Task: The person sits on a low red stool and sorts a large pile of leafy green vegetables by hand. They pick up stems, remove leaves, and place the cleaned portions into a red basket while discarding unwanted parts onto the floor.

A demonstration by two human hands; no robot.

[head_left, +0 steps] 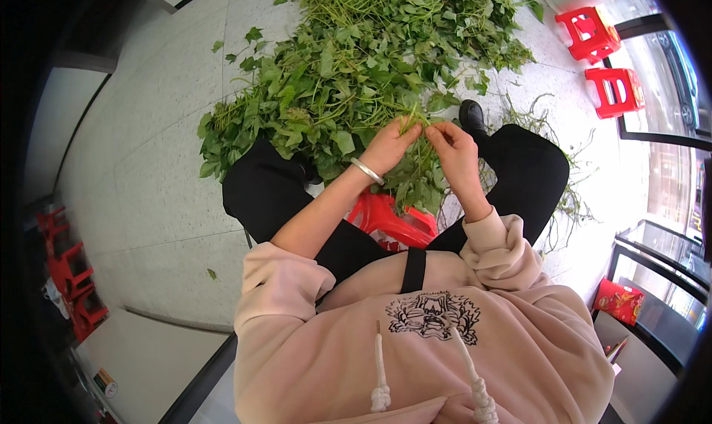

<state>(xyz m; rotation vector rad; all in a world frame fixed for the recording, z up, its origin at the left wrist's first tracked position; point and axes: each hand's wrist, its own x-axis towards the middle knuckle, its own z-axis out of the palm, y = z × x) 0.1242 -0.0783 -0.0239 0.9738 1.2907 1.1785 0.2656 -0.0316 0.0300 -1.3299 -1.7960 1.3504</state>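
My left hand (391, 144), with a silver bangle on the wrist, pinches a thin green stalk (415, 121) of leafy greens. My right hand (454, 150) grips the same stalk just to its right, the fingertips of both hands almost touching. A bunch of leaves (415, 181) hangs below the hands, between my knees. Beyond them a big heap of leafy greens (371, 61) is spread on the pale tiled floor. I sit on a low red plastic stool (393, 218), in black trousers and a pink hoodie.
Stripped stems (567, 194) lie on the floor by my right knee. Two red plastic stools (602, 61) stand at the far right near glass doors. More red stools (70, 276) are stacked at the left edge. A red packet (619, 302) lies at the right.
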